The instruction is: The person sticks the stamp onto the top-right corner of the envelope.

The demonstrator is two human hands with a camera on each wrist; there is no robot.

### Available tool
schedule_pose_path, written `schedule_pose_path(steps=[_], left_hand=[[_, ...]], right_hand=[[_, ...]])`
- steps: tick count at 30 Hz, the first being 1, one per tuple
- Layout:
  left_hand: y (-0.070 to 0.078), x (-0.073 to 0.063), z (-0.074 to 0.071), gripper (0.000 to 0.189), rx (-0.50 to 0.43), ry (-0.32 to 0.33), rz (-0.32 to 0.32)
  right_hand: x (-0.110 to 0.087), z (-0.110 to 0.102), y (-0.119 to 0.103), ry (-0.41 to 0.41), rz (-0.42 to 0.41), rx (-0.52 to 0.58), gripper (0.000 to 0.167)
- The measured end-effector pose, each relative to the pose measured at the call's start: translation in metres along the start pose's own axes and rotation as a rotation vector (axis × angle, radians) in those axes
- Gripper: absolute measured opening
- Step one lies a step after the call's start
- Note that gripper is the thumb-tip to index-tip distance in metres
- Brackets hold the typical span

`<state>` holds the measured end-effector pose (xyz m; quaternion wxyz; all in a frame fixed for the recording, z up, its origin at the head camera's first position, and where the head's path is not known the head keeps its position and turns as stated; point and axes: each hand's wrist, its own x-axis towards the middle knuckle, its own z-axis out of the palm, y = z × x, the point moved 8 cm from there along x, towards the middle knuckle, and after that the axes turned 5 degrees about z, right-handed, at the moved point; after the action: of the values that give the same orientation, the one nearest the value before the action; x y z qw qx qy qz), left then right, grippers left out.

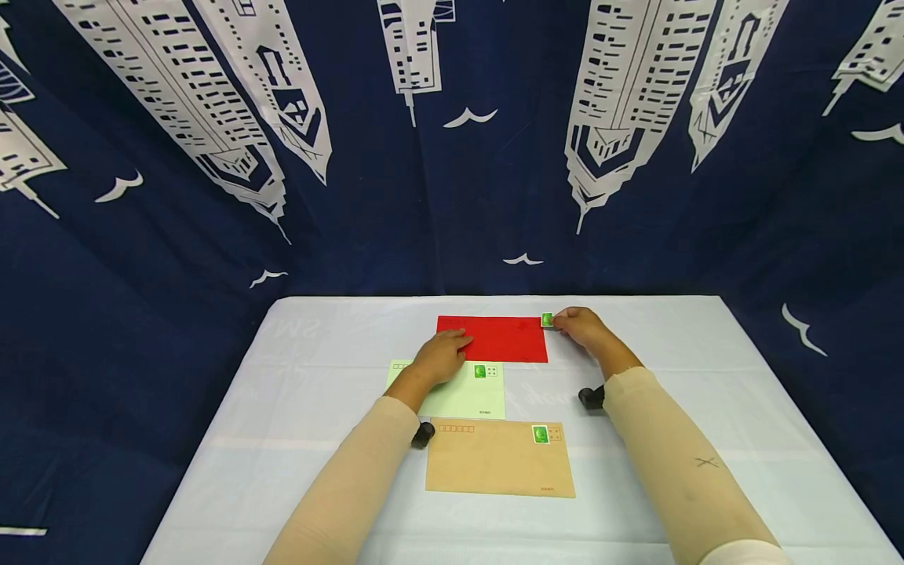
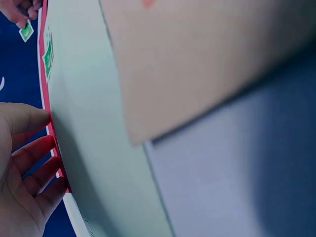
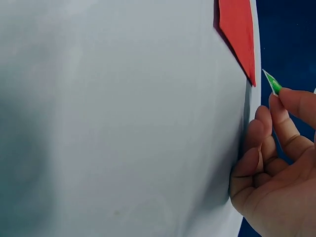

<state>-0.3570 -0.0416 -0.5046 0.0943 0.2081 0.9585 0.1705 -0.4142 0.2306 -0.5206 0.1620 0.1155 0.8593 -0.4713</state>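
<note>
A green stamp with a white edge (image 3: 273,83) is pinched between thumb and forefinger of my right hand (image 1: 582,326). In the head view this stamp overlaps the upper right corner of a red envelope (image 1: 504,339); the right wrist view shows it raised off the table. My left hand (image 1: 439,357) rests on the red envelope's left part, fingers extended and spread. Below that hand lies a pale green envelope (image 1: 462,396), partly covered by the wrist, with a green stamp (image 1: 480,371) at its upper right. Nearest me is a brown envelope (image 1: 494,463), also bearing a green stamp (image 1: 540,434).
A white cloth covers the table (image 1: 706,439), whose far edge runs just beyond the red envelope. Behind it hangs a dark blue curtain (image 1: 424,212) printed with white buildings and birds. Black wrist cameras sit at the left wrist (image 1: 422,435) and right wrist (image 1: 590,398).
</note>
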Motion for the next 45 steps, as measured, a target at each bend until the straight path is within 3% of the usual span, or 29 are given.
schedule_pose_path(steps=[13,23,45], left_hand=[[-0.004,-0.001,0.002,0.046,0.003,0.001,0.000],[-0.003,-0.002,0.002,0.046,-0.007,0.002,-0.006],[-0.002,0.000,0.000,0.045,0.012,0.013,0.022]], right_hand=[[0.003,0.012,-0.011,-0.036,-0.022,0.015,0.028],[0.007,0.023,-0.009,-0.084,0.055,0.035,0.027],[0.013,0.035,-0.018,0.000,0.028,-0.041,0.019]])
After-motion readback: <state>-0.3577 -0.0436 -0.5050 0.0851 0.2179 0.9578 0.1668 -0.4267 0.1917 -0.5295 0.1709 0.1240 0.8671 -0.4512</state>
